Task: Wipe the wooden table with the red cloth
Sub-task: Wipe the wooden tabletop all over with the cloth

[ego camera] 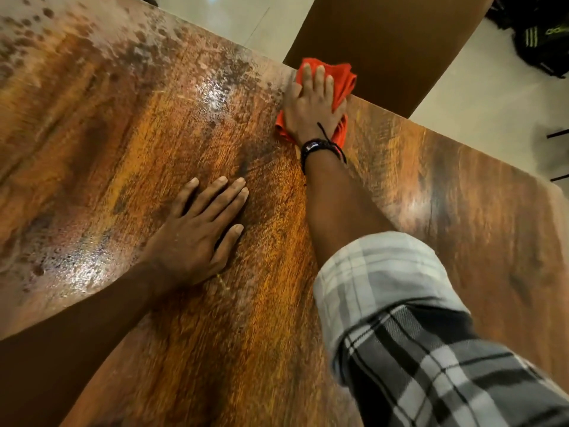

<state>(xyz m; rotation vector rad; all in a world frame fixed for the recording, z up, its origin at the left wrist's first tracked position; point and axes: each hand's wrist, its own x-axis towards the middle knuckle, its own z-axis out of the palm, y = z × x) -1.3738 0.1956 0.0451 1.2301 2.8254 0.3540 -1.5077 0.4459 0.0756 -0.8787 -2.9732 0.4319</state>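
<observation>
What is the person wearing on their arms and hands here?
The right arm has a black, grey and white plaid sleeve, rolled up to show a paler checked lining. At the wrist of the right hand sits a dark bracelet with loose black cords. The left hand and forearm show no sleeve or band.

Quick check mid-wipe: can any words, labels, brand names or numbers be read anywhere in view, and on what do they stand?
No text can be read in this view.
On the black bag on the floor at top right: bright green marks, perhaps a logo, too blurred to read.
On the dark wristband at the right wrist: no legible marking.
On the wooden table and the red cloth: no print visible.
</observation>
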